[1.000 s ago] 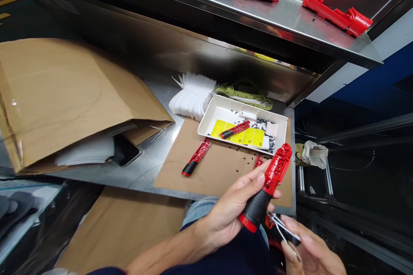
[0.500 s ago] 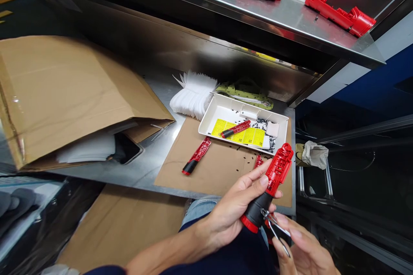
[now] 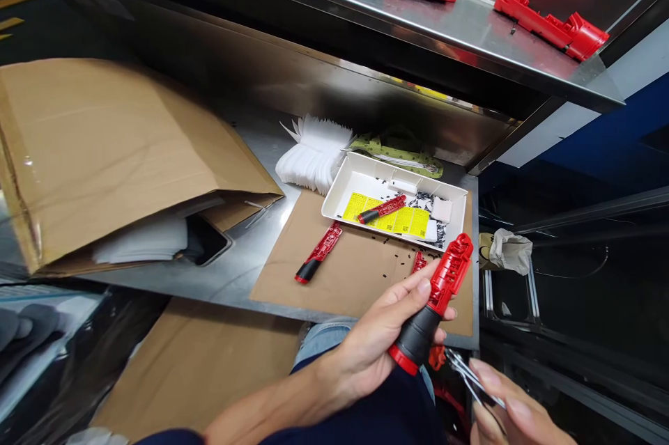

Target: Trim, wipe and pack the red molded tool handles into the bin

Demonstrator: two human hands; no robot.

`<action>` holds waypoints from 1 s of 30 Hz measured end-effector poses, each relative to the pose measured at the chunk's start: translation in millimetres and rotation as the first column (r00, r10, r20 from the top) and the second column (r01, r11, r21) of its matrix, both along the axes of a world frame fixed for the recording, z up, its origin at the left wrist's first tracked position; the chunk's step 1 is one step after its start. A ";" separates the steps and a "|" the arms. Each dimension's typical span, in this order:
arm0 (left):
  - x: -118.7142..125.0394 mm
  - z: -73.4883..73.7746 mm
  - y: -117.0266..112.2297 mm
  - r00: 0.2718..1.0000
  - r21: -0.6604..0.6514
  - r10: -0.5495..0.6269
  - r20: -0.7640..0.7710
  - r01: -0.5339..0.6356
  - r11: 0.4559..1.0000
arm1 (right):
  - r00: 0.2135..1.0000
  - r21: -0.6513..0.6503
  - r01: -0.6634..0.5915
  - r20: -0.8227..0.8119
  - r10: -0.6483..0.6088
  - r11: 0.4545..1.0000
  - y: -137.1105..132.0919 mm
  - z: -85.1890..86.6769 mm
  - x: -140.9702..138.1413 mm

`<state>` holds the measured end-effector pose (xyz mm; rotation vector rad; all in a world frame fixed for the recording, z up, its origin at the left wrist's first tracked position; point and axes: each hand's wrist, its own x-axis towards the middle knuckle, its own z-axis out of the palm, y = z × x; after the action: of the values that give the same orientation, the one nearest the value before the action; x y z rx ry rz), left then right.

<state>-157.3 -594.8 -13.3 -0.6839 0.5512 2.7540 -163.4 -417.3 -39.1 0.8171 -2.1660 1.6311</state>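
Two hands are at work: your left hand (image 3: 376,340) closes snugly around a red-and-black plastic tool handle (image 3: 426,313), held near the steel bench edge, while your right hand (image 3: 515,407) has pulled slim steel tweezers (image 3: 475,379) away, pinching them. Yellow printed cards (image 3: 389,220) in the white plastic tray (image 3: 360,170) are unreadable.

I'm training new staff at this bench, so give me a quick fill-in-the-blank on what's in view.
1. The left hand grips a red-and-black handle while the right hand holds metal ____.
2. The white tray sits on a sheet of ____.
3. The small red-and-black part in the tray lies on ____ labels.

Missing words: tweezers; cardboard; yellow.
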 end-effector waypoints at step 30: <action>-1.5 1.3 -0.2 1.000 0.012 0.006 0.010 -0.006 1.000 | 0.991 -0.072 -0.003 -0.130 -0.006 0.997 -9.8 -2.3 -5.4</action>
<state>-158.8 -595.0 -12.0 -0.6980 0.5314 2.7556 -168.7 -427.2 -41.4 0.8752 -2.0068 1.5980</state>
